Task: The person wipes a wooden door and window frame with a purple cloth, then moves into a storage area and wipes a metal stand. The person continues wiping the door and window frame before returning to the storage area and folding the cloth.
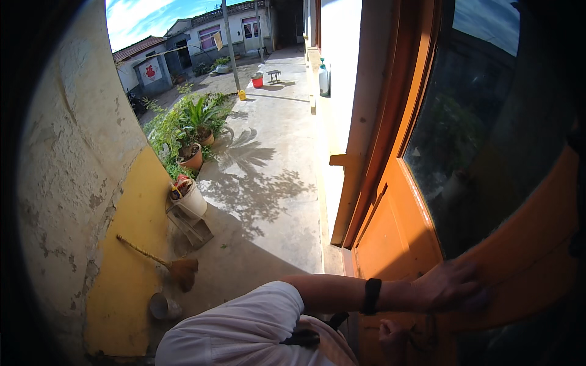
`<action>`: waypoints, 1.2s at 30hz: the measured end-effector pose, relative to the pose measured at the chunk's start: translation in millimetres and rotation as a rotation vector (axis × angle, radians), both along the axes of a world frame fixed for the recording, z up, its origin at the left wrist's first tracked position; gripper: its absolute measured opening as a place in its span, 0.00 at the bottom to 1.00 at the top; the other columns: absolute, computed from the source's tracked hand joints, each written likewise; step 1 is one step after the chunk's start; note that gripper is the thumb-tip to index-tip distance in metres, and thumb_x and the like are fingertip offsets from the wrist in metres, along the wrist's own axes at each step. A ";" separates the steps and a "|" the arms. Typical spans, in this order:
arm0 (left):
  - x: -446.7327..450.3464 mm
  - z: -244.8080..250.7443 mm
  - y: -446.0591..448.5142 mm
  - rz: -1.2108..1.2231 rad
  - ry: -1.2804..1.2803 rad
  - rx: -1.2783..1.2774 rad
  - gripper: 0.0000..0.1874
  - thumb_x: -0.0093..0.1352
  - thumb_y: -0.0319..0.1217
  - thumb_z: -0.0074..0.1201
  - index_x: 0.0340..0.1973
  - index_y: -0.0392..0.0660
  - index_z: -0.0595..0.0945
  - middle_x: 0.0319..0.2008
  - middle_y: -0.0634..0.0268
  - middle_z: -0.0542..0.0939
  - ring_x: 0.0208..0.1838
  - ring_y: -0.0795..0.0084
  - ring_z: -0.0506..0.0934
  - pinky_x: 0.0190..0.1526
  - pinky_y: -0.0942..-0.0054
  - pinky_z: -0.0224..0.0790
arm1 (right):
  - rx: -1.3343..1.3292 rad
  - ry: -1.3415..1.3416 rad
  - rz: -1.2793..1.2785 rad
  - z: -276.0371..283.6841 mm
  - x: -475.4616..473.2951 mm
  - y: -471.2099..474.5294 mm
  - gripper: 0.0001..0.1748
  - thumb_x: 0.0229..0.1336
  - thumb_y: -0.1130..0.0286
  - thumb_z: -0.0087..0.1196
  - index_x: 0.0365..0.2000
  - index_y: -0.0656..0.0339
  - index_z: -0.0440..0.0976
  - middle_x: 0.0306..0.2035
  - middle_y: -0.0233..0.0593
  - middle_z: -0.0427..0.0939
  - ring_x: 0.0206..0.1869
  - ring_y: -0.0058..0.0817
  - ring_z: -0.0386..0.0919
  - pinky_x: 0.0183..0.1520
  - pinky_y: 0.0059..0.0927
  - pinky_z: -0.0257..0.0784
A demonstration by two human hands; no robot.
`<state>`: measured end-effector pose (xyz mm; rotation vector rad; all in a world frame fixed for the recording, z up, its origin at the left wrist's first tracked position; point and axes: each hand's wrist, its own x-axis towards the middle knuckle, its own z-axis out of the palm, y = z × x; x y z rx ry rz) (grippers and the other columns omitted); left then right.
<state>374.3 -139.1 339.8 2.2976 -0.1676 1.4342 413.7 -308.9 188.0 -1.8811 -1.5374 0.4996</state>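
My left hand (pixel 451 286), a dark band on its wrist, reaches across to the rail of an orange wooden door (pixel 389 238) below its glass pane (pixel 462 151). It is blurred, and its fingers cover a dim purplish thing (pixel 478 299), too dark to name, against the door. Lower down, my right hand (pixel 392 334) is beside the door with its fingers curled. What it may hold is hidden in shadow. A dark metal door handle (pixel 429 330) appears just right of it.
Along the yellow-painted wall (pixel 132 256) at left are a straw broom (pixel 183 270), a metal can (pixel 165 306), a dustpan (pixel 196 234) and a white bucket (pixel 192 201) with rubbish. Potted plants (pixel 191 158) edge the concrete path. A spray bottle (pixel 324 80) stands on the sill.
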 end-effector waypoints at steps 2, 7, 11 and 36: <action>-2.2 -11.6 -0.5 0.002 0.056 0.004 0.15 0.68 0.36 0.60 0.47 0.43 0.80 0.45 0.53 0.75 0.48 0.50 0.78 0.39 0.57 0.76 | -0.005 0.013 0.005 -12.6 4.3 -3.8 0.09 0.65 0.68 0.58 0.42 0.57 0.84 0.36 0.55 0.84 0.39 0.52 0.84 0.40 0.45 0.79; -5.5 -40.0 1.3 -0.044 0.170 -0.040 0.16 0.67 0.35 0.60 0.48 0.43 0.80 0.49 0.53 0.74 0.52 0.50 0.77 0.37 0.57 0.77 | -0.045 0.004 0.042 -58.9 19.7 -2.2 0.09 0.57 0.72 0.59 0.38 0.62 0.83 0.35 0.49 0.83 0.38 0.47 0.83 0.44 0.45 0.78; -9.5 -63.1 1.9 -0.030 0.302 -0.060 0.17 0.66 0.34 0.60 0.49 0.44 0.80 0.48 0.54 0.74 0.52 0.51 0.77 0.38 0.57 0.78 | -0.087 -0.001 0.042 -73.7 25.0 -7.1 0.08 0.61 0.71 0.59 0.40 0.61 0.82 0.36 0.49 0.83 0.39 0.42 0.83 0.44 0.40 0.78; -16.1 -112.5 17.3 -0.072 0.392 -0.235 0.28 0.63 0.33 0.64 0.59 0.46 0.77 0.55 0.53 0.76 0.57 0.46 0.78 0.52 0.54 0.78 | 0.029 0.056 -0.136 -76.1 23.6 -1.2 0.07 0.62 0.73 0.59 0.39 0.62 0.82 0.35 0.45 0.81 0.38 0.38 0.81 0.45 0.36 0.77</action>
